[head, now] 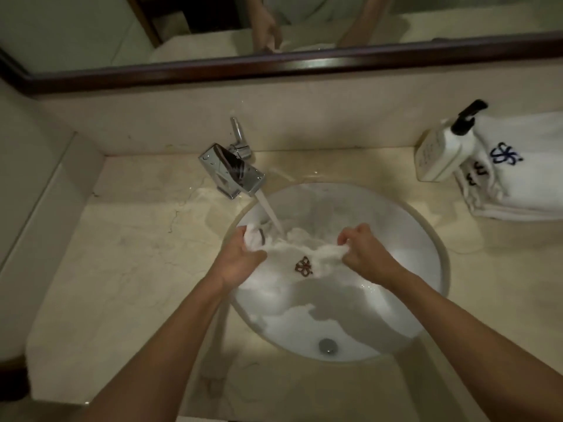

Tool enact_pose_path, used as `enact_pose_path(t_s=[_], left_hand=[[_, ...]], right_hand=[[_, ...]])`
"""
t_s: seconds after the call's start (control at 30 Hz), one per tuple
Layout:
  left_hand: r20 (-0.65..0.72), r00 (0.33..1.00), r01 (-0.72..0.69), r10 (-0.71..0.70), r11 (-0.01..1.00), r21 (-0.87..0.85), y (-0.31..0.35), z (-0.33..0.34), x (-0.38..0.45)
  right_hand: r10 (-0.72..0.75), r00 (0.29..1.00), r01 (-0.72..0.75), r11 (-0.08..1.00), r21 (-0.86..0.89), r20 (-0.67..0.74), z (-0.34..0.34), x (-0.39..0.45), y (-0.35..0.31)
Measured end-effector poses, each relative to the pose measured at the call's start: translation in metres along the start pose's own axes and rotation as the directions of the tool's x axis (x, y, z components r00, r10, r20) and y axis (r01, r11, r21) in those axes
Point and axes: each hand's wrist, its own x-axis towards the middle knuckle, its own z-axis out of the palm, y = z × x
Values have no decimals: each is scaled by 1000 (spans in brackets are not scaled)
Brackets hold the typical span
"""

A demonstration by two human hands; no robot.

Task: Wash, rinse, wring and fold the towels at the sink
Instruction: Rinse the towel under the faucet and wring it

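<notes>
Your round white sink is set into the beige marble counter, and it holds the wet white towel you are working on. The towel lies spread and bunched across the middle of the basin, with a dark embroidered logo facing up between your hands. Lower in the bowl, more white cloth or foam trails toward the drain; which of the two it is cannot be told. The drain itself sits uncovered at the near side of the basin.

The chrome faucet stands at the back left rim with its lever raised, and a stream of water runs from the spout down onto the towel, landing just beside your left hand.

Your left hand is closed around a bunched corner of the towel, fingers curled over the cloth at the left side of the basin, with a wad of fabric sticking out above the knuckles. Your right hand is also closed, pinching a gathered fold of the towel at the right side, knuckles up. The cloth stretches between the two grips over the bowl.

On the counter at the far right, a white pump bottle with a black nozzle stands touching a stack of folded towels, which show a blue logo on top. Above the backsplash, the mirror in a dark frame reflects your arms.
</notes>
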Motion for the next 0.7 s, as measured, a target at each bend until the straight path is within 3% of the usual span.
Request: enact_pose_path(t_s=[0.1, 0.17, 0.27, 0.3, 0.33, 0.4, 0.47, 0.53, 0.57, 0.63, 0.67, 0.7], left_hand=[[-36, 978, -174, 203, 906, 386, -3, -21, -4], [-107, 932, -273, 347, 863, 425, -10, -30, -6], [-362, 852, -260, 378, 906, 334, -16, -33, -13], [-454, 828, -229, 330, 937, 264, -16, -31, -17], [-511, 820, -199, 257, 966, 166, -15, -27, -19], [-517, 841, -196, 160, 981, -15, -15, -20, -22], [-473, 876, -180, 91, 973, -146, -16, -15, -25], [-381, 923, -126, -46, 902, -414, -15, -11, -23], [-324, 939, -88, -117, 827, -555, -13, -8, -23], [-231, 941, -29, -249, 617, -786, -10, -3, -20], [-193, 933, -15, -303, 503, -864, -10, 0, -18], [-145, 927, 6, -347, 398, -917, -10, 1, -15]], right_hand=[[-76, 960, 93, 995, 49, -270, -23, -8, -2], [13, 939, 6, 999, 54, -343, -33, -11, 6], [247, 879, -315, 943, -110, -407, -35, -24, 22], [271, 865, -344, 933, -107, -421, -33, -30, 24], [276, 866, -310, 950, -16, -416, -31, -35, 26], [295, 875, -145, 916, 373, -384, -26, -44, 20], [326, 877, -9, 745, 667, -352, -25, -48, 14], [352, 888, 76, 522, 850, -295, -26, -44, 7], [352, 903, 101, 380, 919, -245, -27, -44, 1], [329, 939, 109, -13, 994, -99, -29, -49, -12], [303, 952, 92, -160, 983, -40, -28, -52, -19], [313, 950, 76, -233, 970, 1, -26, -53, -25]])
